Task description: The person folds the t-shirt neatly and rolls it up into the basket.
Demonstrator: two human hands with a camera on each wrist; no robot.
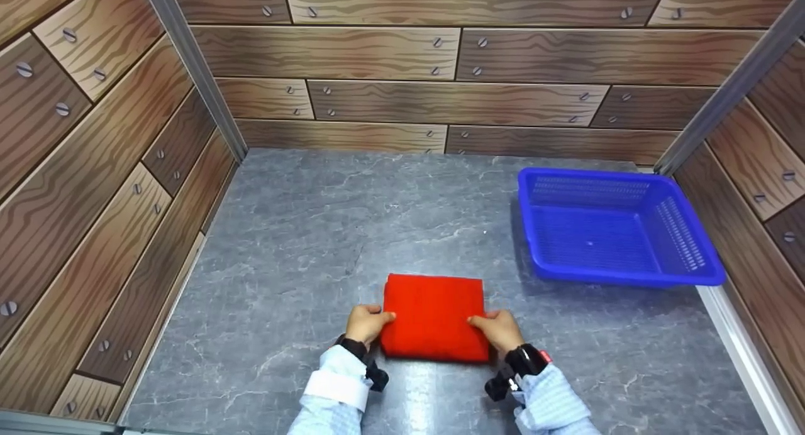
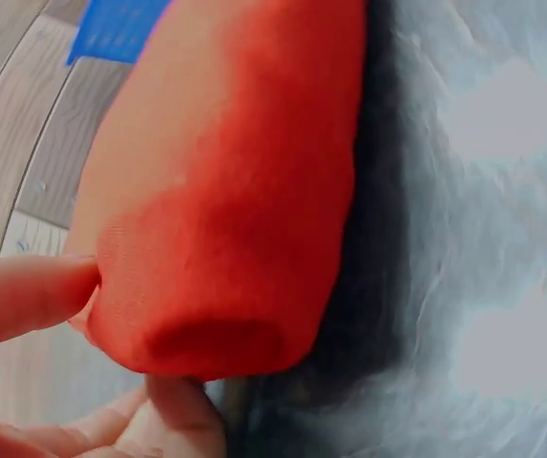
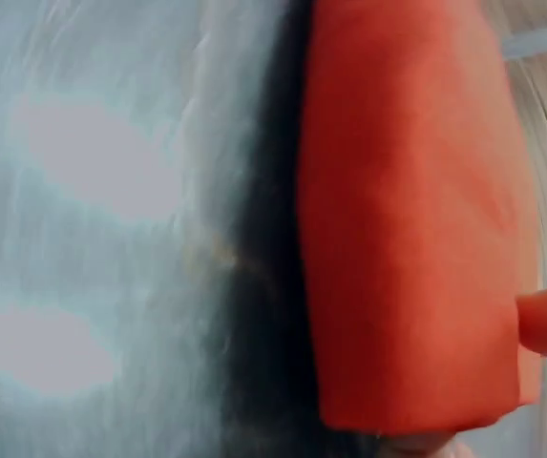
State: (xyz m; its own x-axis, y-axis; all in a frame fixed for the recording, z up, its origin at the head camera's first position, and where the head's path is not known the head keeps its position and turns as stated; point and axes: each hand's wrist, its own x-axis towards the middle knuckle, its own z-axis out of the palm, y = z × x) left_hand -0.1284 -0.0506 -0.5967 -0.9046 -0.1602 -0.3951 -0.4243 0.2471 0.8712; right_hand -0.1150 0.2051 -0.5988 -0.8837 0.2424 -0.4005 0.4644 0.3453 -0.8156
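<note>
A red cloth (image 1: 434, 319), folded into a thick square, is held between both hands in the head view. My left hand (image 1: 366, 325) pinches its left edge, the thumb on top and the fingers tucked below. On the opposite edge my right hand (image 1: 500, 331) grips in the same way, its thumb lying over the top. The left wrist view shows the rounded near fold of the cloth (image 2: 244, 210), with a dark shadow on the surface beside it. In the right wrist view, most of the right hand's fingers are hidden beneath the cloth (image 3: 407, 219).
A blue plastic basket (image 1: 597, 278) with perforated sides stands at the right, near the side wall. Wood-patterned panels (image 1: 377, 51) close off the back and both sides of the grey marbled surface (image 1: 302, 234).
</note>
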